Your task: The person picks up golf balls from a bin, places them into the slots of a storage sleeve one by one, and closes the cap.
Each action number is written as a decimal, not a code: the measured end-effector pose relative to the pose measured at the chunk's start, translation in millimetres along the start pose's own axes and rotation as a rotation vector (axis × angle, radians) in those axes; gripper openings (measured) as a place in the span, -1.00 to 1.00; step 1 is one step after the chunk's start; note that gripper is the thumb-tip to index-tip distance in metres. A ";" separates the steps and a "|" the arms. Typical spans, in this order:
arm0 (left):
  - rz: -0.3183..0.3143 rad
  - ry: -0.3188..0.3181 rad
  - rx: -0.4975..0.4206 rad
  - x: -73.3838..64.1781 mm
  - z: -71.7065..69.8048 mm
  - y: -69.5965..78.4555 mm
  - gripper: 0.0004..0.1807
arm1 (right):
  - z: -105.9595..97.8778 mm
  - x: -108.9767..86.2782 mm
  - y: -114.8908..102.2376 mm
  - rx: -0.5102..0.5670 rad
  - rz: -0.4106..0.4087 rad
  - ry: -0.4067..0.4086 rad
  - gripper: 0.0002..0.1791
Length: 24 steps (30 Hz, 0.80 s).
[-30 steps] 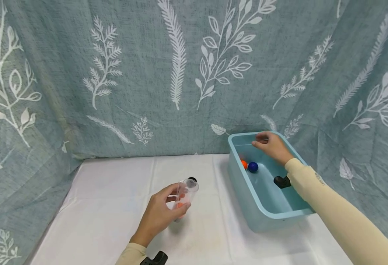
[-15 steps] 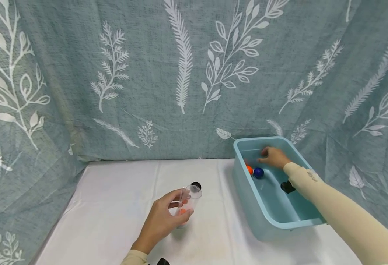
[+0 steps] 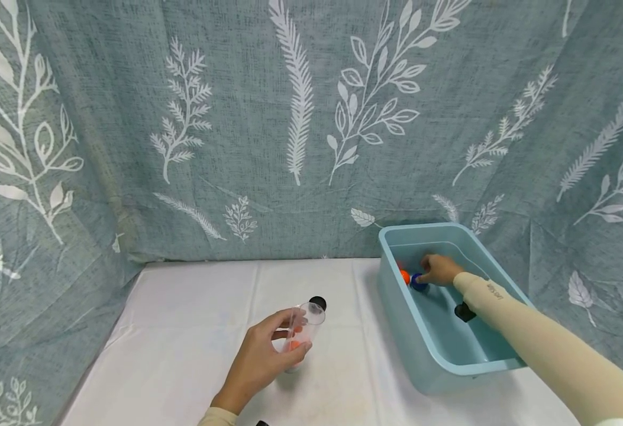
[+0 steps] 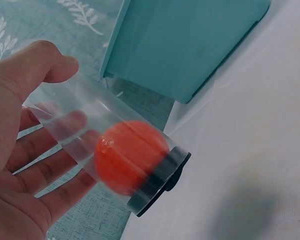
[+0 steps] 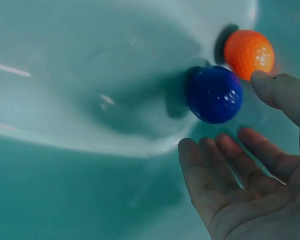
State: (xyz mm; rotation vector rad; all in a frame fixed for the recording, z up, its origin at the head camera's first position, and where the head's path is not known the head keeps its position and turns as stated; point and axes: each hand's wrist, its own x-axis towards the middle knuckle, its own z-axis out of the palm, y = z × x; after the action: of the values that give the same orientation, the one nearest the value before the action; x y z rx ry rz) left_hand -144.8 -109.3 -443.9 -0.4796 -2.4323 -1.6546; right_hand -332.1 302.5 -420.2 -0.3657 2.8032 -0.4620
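Clear plastic tube (image 3: 307, 334) is leaning in the left hand (image 3: 263, 356), thumb and fingers curving round it from opposite sides and holding it over the white cloth (image 3: 183, 331). Right hand (image 3: 441, 270) is hovering low inside the pale blue bin (image 3: 409, 337), half open, thumb standing apart from loosely spread fingers, gripping nothing. Dark blue ball (image 5: 214, 94) is lying on the bin floor between thumb and fingertips, with an orange ball (image 5: 249, 54) sitting just beside it.

Views compared: from the head, the right fingers are seeming to overlap the blue ball; the right wrist view is showing a gap below it, so contact I cannot tell. Left wrist view is showing a second ball (image 4: 132, 157), also orange, sitting inside the tube near a black cap (image 4: 162, 180); from the head it is showing only as an orange patch. Small black round thing (image 3: 318, 302) is peeking past the tube's rim, perhaps lying on the cloth.

Edges and room: right sleeve (image 3: 551, 349) is crossing the bin's right rim. Bin floor is stretching nearer the person beside that wrist. White cloth is spreading wide leftward, a narrower strip running between tube and bin.
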 end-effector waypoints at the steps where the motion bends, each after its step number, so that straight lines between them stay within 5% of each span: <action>1: -0.001 -0.001 0.000 -0.6 0.2 -0.2 -0.44 | 1.3 0.1 -0.4 0.000 -0.004 -0.005 -0.46; 24: 0.000 0.016 0.009 -1.7 -0.7 -4.1 -0.42 | 17.3 11.3 8.5 0.018 -0.011 -0.011 -0.58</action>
State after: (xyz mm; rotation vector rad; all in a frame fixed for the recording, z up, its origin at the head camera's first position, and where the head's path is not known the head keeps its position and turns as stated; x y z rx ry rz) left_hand -144.6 -111.6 -447.7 -0.4632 -2.4269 -1.6408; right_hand -339.0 302.3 -441.5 -0.3795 2.7862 -0.4854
